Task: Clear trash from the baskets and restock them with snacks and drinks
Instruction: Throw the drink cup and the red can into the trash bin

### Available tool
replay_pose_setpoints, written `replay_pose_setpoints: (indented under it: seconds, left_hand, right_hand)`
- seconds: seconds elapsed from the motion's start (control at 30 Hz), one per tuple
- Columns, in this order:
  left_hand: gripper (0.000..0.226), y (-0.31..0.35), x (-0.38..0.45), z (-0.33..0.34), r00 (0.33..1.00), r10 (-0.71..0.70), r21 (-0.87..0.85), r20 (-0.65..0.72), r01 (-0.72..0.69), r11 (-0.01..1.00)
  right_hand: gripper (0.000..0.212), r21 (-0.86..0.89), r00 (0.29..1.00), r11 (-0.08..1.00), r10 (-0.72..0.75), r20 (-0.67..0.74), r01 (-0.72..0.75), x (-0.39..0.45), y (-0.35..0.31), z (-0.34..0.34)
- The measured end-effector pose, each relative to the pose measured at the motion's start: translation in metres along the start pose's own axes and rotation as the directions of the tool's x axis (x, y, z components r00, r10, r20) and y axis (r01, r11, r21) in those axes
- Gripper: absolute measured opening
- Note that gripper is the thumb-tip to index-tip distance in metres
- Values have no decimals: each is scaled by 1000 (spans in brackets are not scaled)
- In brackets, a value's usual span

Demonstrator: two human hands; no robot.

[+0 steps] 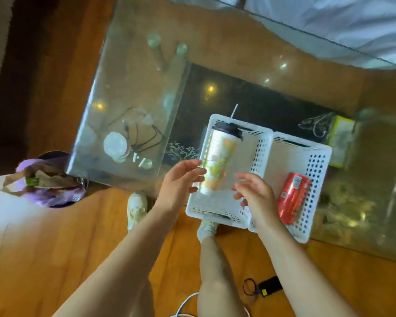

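Note:
Two white perforated baskets sit side by side at the near edge of a glass table. The left basket (215, 211) holds a tall drink cup (220, 156) with a black lid and a straw, lying tilted with its lid away from me. A red can (293, 197) lies in the right basket (318, 163). My left hand (181, 181) is at the cup's left side, fingers spread, fingertips on or just by it. On the cup's right is my right hand (254, 193), over the left basket with fingers loosely curled and a small gap to the cup.
A bin lined with a purple bag (50, 181) stands on the wood floor left of the table, with a paper bag inside. Round discs and a black cord (124, 143) lie at the table's left. A yellow-green box (341, 138) sits beyond the right basket. A charger (270, 286) lies on the floor.

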State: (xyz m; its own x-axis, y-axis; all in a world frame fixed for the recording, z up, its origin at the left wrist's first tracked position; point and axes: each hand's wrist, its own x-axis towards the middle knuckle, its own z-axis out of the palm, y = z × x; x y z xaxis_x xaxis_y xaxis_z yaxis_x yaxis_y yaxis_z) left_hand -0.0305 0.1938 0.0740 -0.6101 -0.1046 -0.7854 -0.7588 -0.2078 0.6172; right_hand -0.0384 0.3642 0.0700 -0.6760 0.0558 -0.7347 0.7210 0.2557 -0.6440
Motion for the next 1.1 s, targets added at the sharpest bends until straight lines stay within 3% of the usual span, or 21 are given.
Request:
replay_pose_setpoints:
  seconds: [0.1,0.17,0.3,0.4,0.53,0.77,0.97,1.1]
  left_hand:
    - [35,-11,16,51,998,67,243,-7,-64,968]
    - [55,-17,29,71,978,192,485,-78,-131,865]
    - [73,-19,53,93,917,378,719,-127,-178,672]
    - [80,-22,65,103,908,396,763,-136,-159,626]
    - [85,-26,74,109,906,399,800,-142,-133,585]
    - [100,-29,89,118,965,210,810,-156,4,586]
    - [108,-25,103,121,997,-17,637,-71,59,769]
    - [100,-23,99,117,995,-9,609,-101,68,790]
  right_hand:
    - [22,3,994,1000,18,-111,-18,10,19,-55]
    - [18,-71,977,997,11,-211,-27,20,35,-81]
    - [54,-256,925,959,16,-380,-122,45,63,-111]
    - [72,-315,908,933,31,-418,-177,61,77,-116]
    - [76,-360,883,917,-19,-470,-172,75,86,-113]
    - [81,-403,917,895,18,-398,-192,88,96,-114]
    - [76,-254,953,955,78,-294,-156,89,98,-121]
    - [77,-173,962,979,55,-267,-104,80,89,-126]
